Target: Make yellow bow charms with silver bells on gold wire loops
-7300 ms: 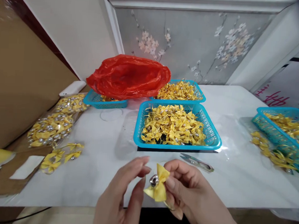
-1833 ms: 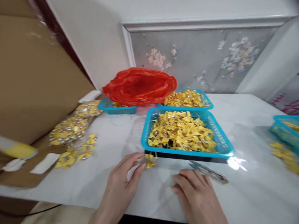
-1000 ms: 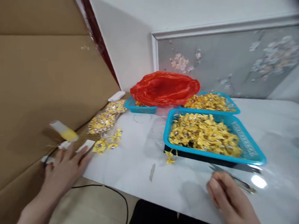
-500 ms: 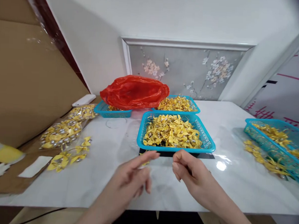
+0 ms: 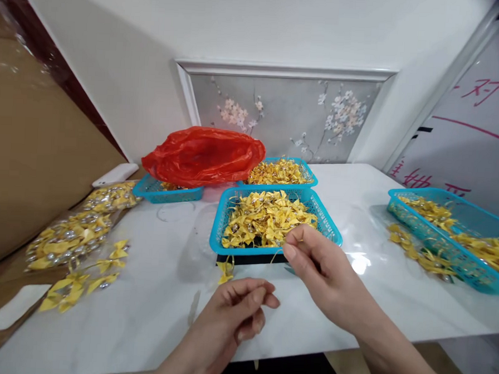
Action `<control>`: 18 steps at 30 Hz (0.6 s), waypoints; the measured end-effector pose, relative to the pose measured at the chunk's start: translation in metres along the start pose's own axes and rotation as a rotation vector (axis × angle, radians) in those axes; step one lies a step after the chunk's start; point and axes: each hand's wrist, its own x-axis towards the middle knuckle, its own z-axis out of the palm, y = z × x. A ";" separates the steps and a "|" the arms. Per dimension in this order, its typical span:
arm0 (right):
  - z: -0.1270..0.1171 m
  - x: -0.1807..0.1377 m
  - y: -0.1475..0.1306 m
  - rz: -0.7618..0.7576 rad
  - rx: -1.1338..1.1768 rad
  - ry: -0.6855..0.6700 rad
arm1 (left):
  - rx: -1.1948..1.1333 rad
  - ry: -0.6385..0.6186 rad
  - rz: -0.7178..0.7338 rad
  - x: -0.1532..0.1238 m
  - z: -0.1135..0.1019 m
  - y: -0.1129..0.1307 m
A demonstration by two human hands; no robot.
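Just in front of the middle blue basket [image 5: 338, 242], my right hand [image 5: 328, 277] is closed in a pinch. A thin gold cord [image 5: 276, 254] curves out from its fingertips. My left hand [image 5: 236, 314] is lower and to the left, over the white table, with fingers curled and the thumb against the index finger; whether anything is in it is hidden. A single yellow ribbon bow [image 5: 225, 272] with a gold loop lies just beyond my left hand. The middle basket holds a heap of yellow bows [image 5: 268, 216] with silvery beads.
Behind stand another blue basket [image 5: 312, 179] of bows and a left one [image 5: 165, 195] partly under a red plastic bag [image 5: 203, 156]. A long blue basket [image 5: 423, 224] is at right, loose bows [image 5: 417, 254] beside it. Bagged bows [image 5: 71, 236] and a white phone-like object [image 5: 115, 175] lie left.
My right hand has come up to the basket's front edge, and a thin cord now shows at its fingertips. My left hand's extended index finger has curled in. The view has swung right.
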 end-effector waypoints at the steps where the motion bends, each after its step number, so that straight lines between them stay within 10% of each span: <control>1: 0.000 0.000 0.000 -0.003 0.003 0.003 | 0.003 0.013 0.005 0.001 0.000 -0.001; 12: -0.003 -0.014 -0.004 -0.003 -0.074 0.057 | -0.057 0.102 0.061 -0.010 -0.006 0.004; 18: 0.008 -0.038 0.016 0.125 -0.206 -0.124 | -0.353 0.093 0.123 -0.029 -0.010 0.019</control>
